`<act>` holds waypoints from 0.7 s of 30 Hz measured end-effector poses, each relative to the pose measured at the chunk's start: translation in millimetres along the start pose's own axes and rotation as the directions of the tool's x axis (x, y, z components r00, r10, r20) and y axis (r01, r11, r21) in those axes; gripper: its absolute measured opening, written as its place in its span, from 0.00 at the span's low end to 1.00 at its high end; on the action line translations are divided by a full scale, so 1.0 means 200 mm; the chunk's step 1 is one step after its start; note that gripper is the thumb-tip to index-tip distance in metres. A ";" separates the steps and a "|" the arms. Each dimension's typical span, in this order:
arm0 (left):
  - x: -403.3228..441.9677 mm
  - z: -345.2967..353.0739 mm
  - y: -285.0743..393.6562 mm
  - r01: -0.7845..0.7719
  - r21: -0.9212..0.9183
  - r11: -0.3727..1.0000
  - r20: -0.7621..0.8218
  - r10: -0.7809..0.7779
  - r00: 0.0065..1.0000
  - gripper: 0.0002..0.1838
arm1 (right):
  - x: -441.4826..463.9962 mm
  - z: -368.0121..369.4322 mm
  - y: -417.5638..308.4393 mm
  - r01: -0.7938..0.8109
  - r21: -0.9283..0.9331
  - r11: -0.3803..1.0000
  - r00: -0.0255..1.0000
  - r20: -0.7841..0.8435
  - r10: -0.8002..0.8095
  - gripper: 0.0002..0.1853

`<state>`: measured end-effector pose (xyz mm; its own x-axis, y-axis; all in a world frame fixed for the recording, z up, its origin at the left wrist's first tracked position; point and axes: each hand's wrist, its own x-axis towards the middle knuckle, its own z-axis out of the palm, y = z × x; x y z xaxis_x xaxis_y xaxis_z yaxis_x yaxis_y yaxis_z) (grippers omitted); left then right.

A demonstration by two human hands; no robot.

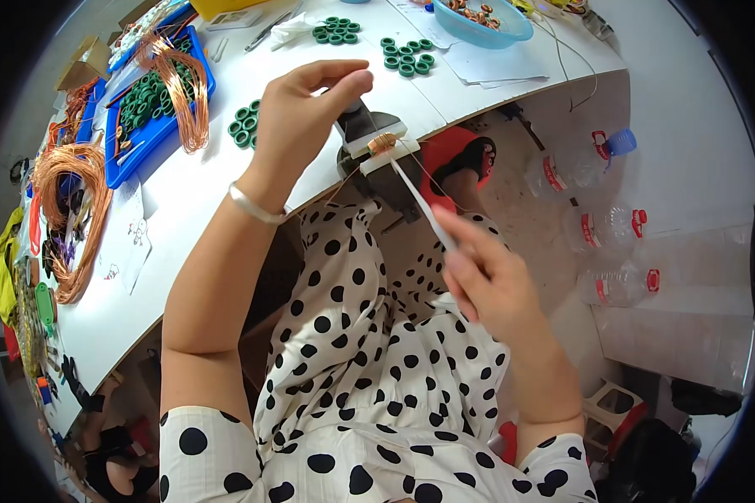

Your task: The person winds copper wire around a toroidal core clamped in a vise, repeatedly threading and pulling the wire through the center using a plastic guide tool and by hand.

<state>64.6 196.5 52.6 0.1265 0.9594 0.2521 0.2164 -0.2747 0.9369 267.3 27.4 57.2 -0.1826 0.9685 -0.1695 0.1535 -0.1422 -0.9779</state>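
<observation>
A small copper-wound coil sits between the white-padded jaws of a bench vise at the table edge. My right hand grips a thin white stick-like tool, its tip by the near jaw just below the coil; the hand is slightly blurred. Above and left of the vise is my left hand, thumb and forefinger brought close together. Whatever they pinch, if anything, is too small to make out. Loose wire ends trail from the coil on either side.
Green rings lie in groups on the white table. Left stand a blue tray of green rings and copper wire bundles. A light-blue bowl holds wound coils. Plastic bottles are on the floor at right.
</observation>
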 end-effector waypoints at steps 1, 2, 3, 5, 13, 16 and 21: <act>-0.04 -0.03 0.01 -0.212 0.065 0.975 0.017 0.211 0.977 0.11 | -0.09 -0.02 0.03 0.031 -0.049 0.998 0.999 -0.013 -0.031 0.22; -0.09 -0.07 0.02 -0.415 0.123 0.901 0.049 0.412 0.910 0.10 | -0.21 -0.07 0.06 -0.038 0.015 0.999 0.999 0.009 0.038 0.21; -0.14 -0.08 0.04 -0.597 0.172 0.783 0.090 0.592 0.801 0.10 | -0.34 -0.12 0.09 -0.109 0.077 0.991 0.994 0.035 0.107 0.20; -0.28 -0.07 0.13 -0.757 0.364 0.542 0.240 0.731 0.639 0.10 | -0.54 -0.21 0.17 0.133 0.048 0.990 0.962 0.234 -0.140 0.18; -0.23 -0.13 0.05 -0.316 0.158 0.935 -0.274 0.350 0.896 0.12 | -0.29 -0.08 0.24 -0.071 -0.020 0.997 0.997 -0.002 0.071 0.21; -0.08 -0.09 -0.06 -0.280 0.269 0.922 -0.170 0.331 0.928 0.13 | 0.03 0.00 0.10 -0.033 0.048 0.998 0.999 0.009 0.032 0.23; 0.03 0.01 -0.10 -0.259 0.457 0.851 -0.094 0.336 0.937 0.14 | 0.20 0.07 -0.09 -0.087 0.211 0.974 0.996 0.052 0.078 0.23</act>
<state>62.4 208.4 34.7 0.1004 0.8129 0.5737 0.5935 -0.5117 0.6212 243.4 65.5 65.3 -0.2203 0.9426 -0.2511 -0.0401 -0.2659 -0.9632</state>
